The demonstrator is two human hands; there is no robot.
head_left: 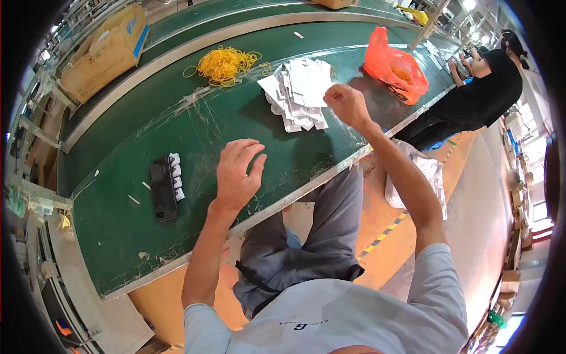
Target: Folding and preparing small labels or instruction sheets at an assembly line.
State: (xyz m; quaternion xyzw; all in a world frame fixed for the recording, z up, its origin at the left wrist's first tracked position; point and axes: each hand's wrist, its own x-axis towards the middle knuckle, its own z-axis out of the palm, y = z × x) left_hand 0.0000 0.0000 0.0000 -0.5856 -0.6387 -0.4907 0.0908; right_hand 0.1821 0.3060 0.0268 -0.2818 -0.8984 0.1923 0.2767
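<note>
My left hand (240,171) hovers over the green work surface (200,194) with nothing in it, its fingers bent loosely and its thumb apart. Farther off, my right hand (348,105) is closed with curled fingers at the right edge of a loose pile of white paper slips (300,88). Whether it pinches anything is hidden. Left of my left hand lies a black oblong object (162,187), with several small white folded pieces (176,176) lined up along its right side. A heap of yellow rubber bands (227,65) rests beyond the paper pile, to its left.
A red plastic bag (398,68) with orange contents sits right of the pile. At the far left stands an open cardboard box (106,56). On the right, a person in black (480,88) works at the same bench. Small white scraps (134,199) lie near the black object.
</note>
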